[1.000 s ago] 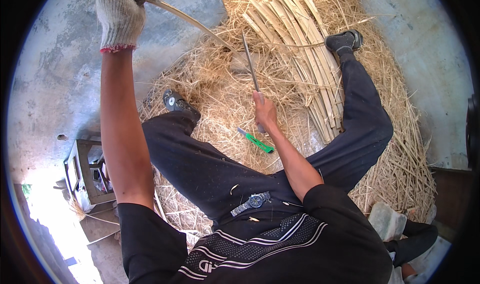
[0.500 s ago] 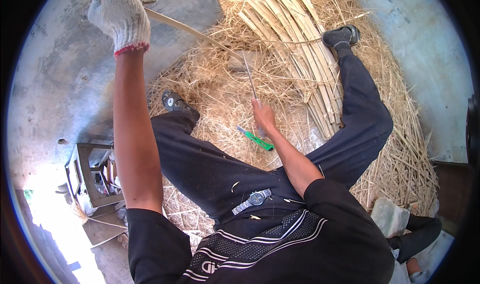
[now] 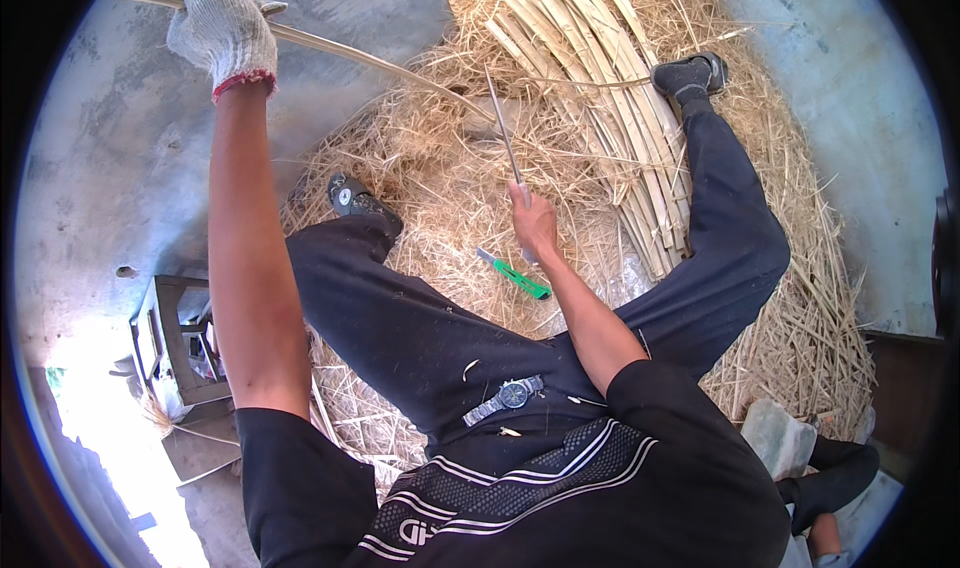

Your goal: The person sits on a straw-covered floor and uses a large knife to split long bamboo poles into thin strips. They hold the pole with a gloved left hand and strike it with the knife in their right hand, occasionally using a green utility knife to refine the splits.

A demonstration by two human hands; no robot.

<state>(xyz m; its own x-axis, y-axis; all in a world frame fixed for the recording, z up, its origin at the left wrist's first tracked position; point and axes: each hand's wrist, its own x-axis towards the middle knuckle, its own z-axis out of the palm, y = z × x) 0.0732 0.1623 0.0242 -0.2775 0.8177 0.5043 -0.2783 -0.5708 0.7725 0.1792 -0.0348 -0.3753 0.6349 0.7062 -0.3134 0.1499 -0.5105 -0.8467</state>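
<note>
My left hand, in a white knit glove with a red cuff, is raised at the upper left. It is closed around a long, thin bamboo strip, which slopes down to the right past the knife blade. My bare right hand, low between my legs, grips a knife with a long, narrow blade pointing away from me. Whether the blade touches the strip I cannot tell. A green box cutter lies on the shavings just below my right hand, its blade out.
A bundle of split bamboo strips lies beside my right leg, on a thick layer of shavings. A wristwatch rests on my lap. At lower left stands a wooden stool-like frame; pale blocks sit at lower right.
My left hand has shifted left with the strip. The right hand has moved slightly away from me, and more of the knife blade now stands out beyond the strip.
</note>
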